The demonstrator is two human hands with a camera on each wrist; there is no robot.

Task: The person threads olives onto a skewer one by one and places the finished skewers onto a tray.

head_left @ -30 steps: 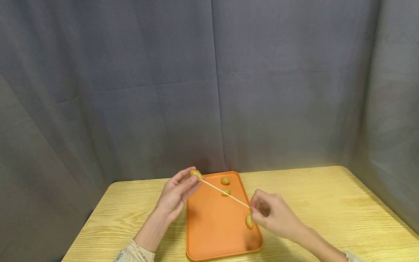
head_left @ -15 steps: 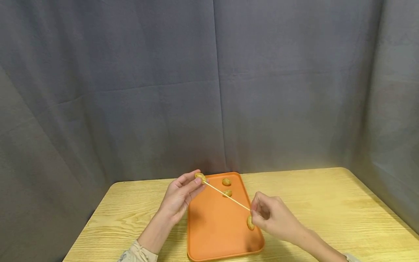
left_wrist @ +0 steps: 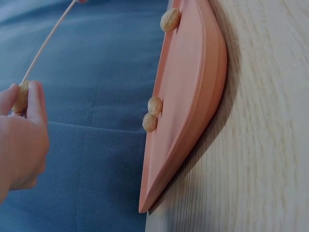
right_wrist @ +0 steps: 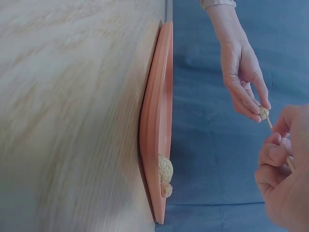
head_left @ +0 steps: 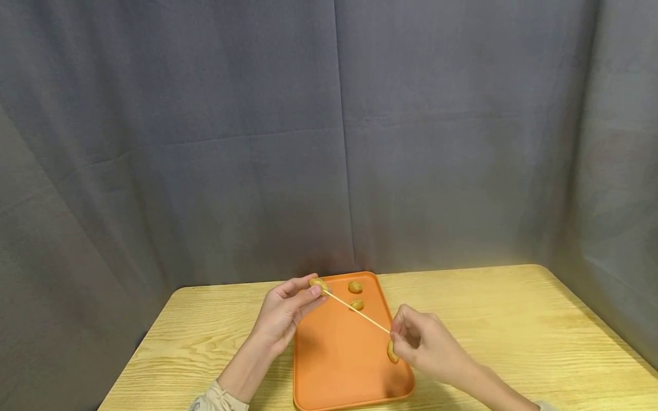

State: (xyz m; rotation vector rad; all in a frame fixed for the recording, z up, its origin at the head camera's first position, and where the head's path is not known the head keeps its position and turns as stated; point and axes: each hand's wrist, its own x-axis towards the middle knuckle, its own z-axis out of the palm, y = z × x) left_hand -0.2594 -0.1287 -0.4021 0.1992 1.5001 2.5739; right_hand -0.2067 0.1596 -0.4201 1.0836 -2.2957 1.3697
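My left hand (head_left: 283,311) pinches a golden-brown, wrinkled food ball (head_left: 320,284) between thumb and fingers, above the far left part of the orange tray (head_left: 334,359). A thin wooden skewer (head_left: 354,310) runs from that ball down to my right hand (head_left: 429,345). The right fingertips pinch its other end, over the tray's right edge. Whether the tip pierces the ball is hidden by the left fingers. On the tray lie three similar balls: one at the back (head_left: 355,287), another just in front of it (head_left: 357,306), and a third (head_left: 392,351) partly hidden by the right hand.
The tray rests on a light wood-grain table (head_left: 493,319), which extends to both sides of it. A grey curtain (head_left: 257,171) hangs behind the table's far edge and along both sides.
My left hand has shifted right and slightly down with the ball. The right hand has dropped a little, and the visible skewer between the hands looks somewhat shorter.
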